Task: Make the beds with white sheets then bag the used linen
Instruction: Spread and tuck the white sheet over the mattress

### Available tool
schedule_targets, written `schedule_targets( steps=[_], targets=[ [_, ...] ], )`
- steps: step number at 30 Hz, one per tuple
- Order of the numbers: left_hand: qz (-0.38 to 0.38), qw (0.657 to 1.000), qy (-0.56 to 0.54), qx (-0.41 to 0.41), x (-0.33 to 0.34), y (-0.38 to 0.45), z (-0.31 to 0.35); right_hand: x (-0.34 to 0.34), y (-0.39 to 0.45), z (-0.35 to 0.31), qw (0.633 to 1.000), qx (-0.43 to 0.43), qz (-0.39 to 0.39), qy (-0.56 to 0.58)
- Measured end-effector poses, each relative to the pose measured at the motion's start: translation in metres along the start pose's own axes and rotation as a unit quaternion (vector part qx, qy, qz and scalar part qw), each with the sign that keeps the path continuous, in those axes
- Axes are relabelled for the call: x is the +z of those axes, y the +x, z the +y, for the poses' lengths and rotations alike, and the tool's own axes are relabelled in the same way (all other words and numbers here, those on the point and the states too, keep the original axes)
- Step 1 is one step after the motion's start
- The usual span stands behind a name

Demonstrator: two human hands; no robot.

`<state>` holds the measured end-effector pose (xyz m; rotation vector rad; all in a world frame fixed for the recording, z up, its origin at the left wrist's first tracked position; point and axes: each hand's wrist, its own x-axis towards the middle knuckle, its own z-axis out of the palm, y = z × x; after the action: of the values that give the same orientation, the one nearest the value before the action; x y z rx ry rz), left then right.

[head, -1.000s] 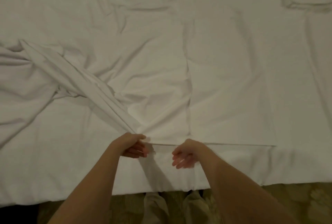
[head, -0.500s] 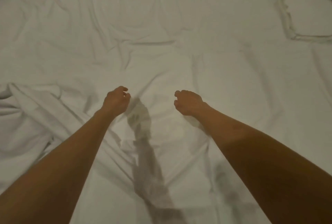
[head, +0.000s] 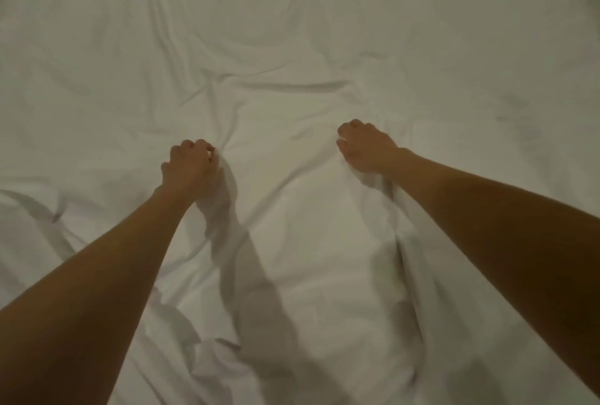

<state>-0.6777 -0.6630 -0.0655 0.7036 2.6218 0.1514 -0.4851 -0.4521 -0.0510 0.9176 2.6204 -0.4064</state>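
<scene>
Hands, left point(head: 190, 166) and right point(head: 365, 148), grip white sheet point(head: 292, 63) over bed.

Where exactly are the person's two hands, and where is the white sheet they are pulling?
left hand point(head: 191, 166): head view, on the back of the hand, fingers curled into cloth.
right hand point(head: 367, 148): head view, on the back of the hand, gripping cloth.
white sheet point(head: 308, 209): head view, on the stretch between the two hands.

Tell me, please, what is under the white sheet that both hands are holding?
Under the held white sheet, gripped by the left hand and right hand, another white layer covers the bed. The mattress below is covered, so it cannot be seen.
</scene>
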Motion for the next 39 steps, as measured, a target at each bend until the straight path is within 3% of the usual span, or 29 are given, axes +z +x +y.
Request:
schedule_targets(
  steps=[4, 8, 11, 14, 18, 21, 26, 31, 34, 37, 39],
  targets=[
    [-0.016, 0.999, 0.037, 0.005, 0.001, 0.013, -0.005, 0.003, 0.024, 0.0, 0.999, 0.015, 0.043, 0.022],
    [0.005, 0.994, -0.091, 0.059, -0.005, 0.03, -0.009, 0.009, 0.038, -0.004, 0.999, -0.018, -0.006, 0.042],
    [-0.032, 0.991, -0.068, 0.115, -0.014, 0.044, -0.01, 0.01, 0.044, -0.001, 0.996, -0.017, -0.01, 0.09],
    [-0.047, 0.986, -0.051, 0.151, -0.025, 0.059, -0.011, 0.002, 0.053, 0.006, 0.979, -0.017, -0.062, 0.195],
    [0.01, 0.981, -0.042, 0.187, -0.033, 0.073, -0.005, -0.011, 0.066, 0.006, 0.972, -0.053, -0.03, 0.227],
    [0.013, 0.984, -0.025, 0.179, -0.027, 0.064, -0.009, -0.003, 0.067, 0.006, 0.972, -0.053, -0.05, 0.223],
    [-0.094, 0.988, 0.046, 0.11, -0.029, 0.052, -0.035, -0.008, 0.063, -0.003, 0.976, -0.064, -0.172, 0.114],
    [0.024, 0.993, 0.012, 0.111, -0.021, 0.048, -0.035, 0.006, 0.063, -0.008, 0.988, -0.027, -0.09, 0.124],
    [0.097, 0.986, 0.026, 0.13, -0.006, 0.021, -0.056, 0.015, 0.052, -0.015, 0.997, -0.016, -0.036, 0.072],
    [0.084, 0.987, 0.069, 0.122, 0.006, -0.02, -0.094, 0.017, 0.024, -0.035, 0.996, -0.046, 0.083, 0.001],
    [0.061, 0.991, 0.073, 0.092, 0.011, -0.05, -0.117, 0.022, 0.002, -0.058, 0.991, -0.073, 0.113, 0.002]
  ],
)
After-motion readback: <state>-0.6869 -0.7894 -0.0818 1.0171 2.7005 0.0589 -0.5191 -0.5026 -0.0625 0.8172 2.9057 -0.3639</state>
